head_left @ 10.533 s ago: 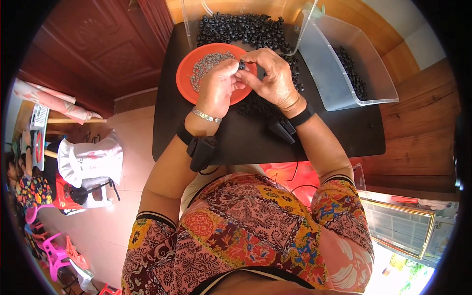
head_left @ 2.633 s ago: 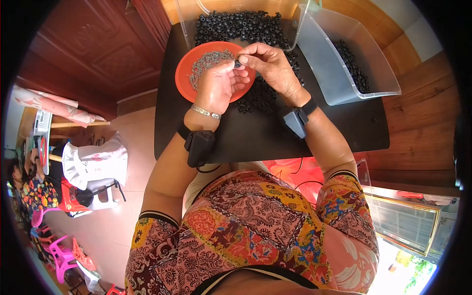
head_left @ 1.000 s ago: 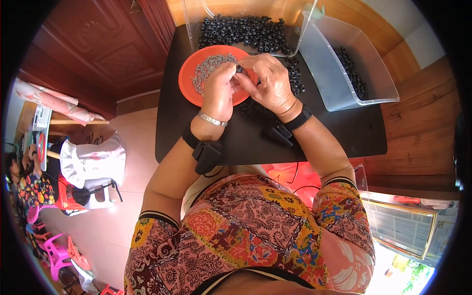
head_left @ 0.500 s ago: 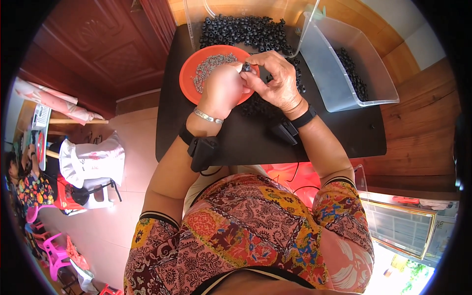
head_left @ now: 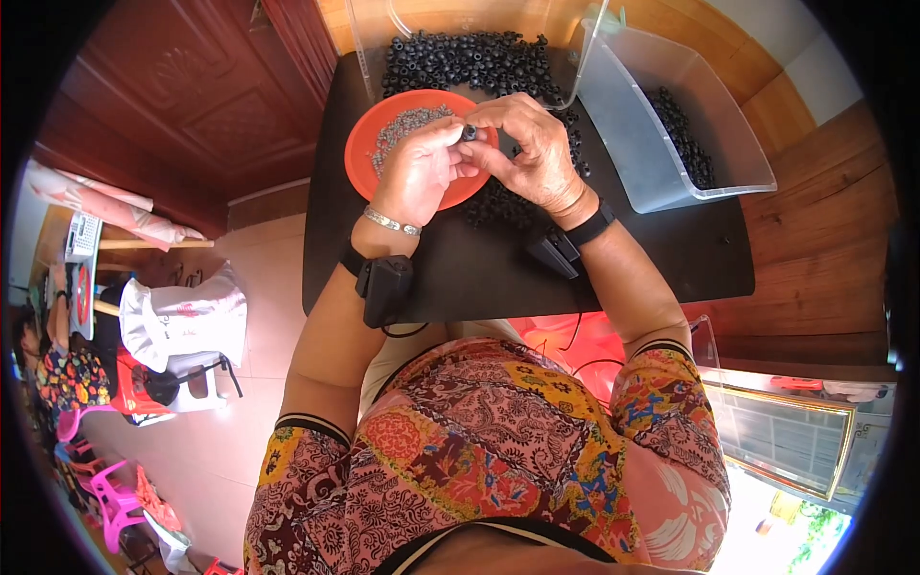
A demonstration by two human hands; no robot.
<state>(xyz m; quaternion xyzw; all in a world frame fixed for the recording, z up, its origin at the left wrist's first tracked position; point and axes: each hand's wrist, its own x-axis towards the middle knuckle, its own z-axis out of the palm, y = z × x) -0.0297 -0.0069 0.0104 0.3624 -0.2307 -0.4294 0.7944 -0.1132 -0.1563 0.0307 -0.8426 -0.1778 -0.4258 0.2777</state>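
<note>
Above the right part of an orange-red plate (head_left: 359, 168), my two hands meet. Thumb and forefinger of my right hand (head_left: 537, 158) pinch a small black ring-like plastic part (head_left: 469, 133). My left hand (head_left: 412, 177) has its palm turned partly up and its fingers curled, with the thumb close against that part. Whatever lies within the left fingers is hidden. Many small grey pieces (head_left: 407, 126) are heaped on the plate. Loose black parts (head_left: 503, 206) lie on the dark table beneath and beside my right hand.
A clear bin (head_left: 359, 67) with a pile of black parts (head_left: 470, 62) stands at the back. To the right is another translucent bin (head_left: 637, 158) holding more. The dark table (head_left: 460, 287) has its near edge by my body. Another person (head_left: 72, 374) is at far left.
My left hand has rolled so its palm and fingers show, and its thumb has drawn back slightly from the black part. My right hand keeps its pinch, shifted slightly left.
</note>
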